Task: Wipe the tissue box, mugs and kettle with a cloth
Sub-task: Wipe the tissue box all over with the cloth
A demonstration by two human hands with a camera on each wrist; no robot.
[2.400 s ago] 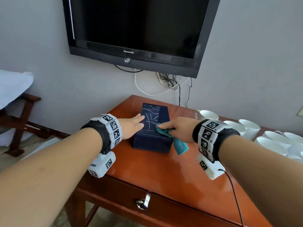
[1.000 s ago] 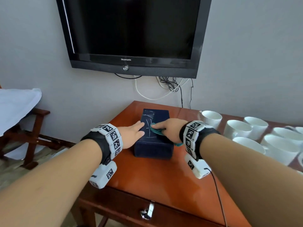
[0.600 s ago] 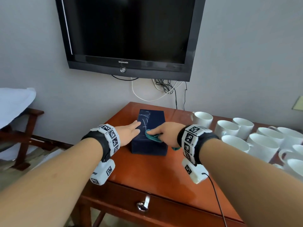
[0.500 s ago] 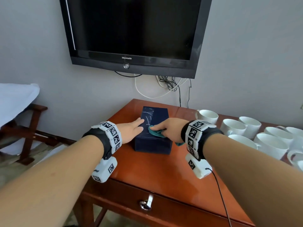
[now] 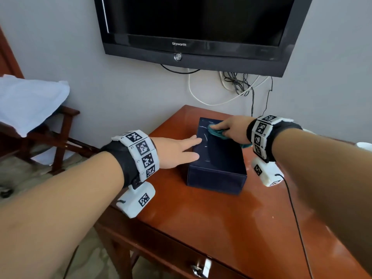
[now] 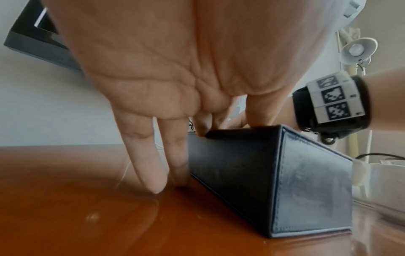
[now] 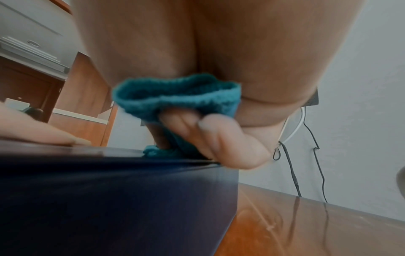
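Tissue box (image 5: 216, 156) sits near the table's (image 5: 231, 222) far left corner; left hand (image 5: 177, 151), grip flat and wide, steadies it, while right hand (image 5: 234, 128) bunches the cloth (image 5: 215, 132) for wiping its top.

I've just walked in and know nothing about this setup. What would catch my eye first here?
Probably the two outstretched arms with checkered marker bands at the wrists, meeting over a dark blue tissue box on a glossy reddish wooden table. The right hand presses a teal cloth on the box's far end, while the left hand rests flat against its left edge. Above, a black Skyworth television fills the wall.
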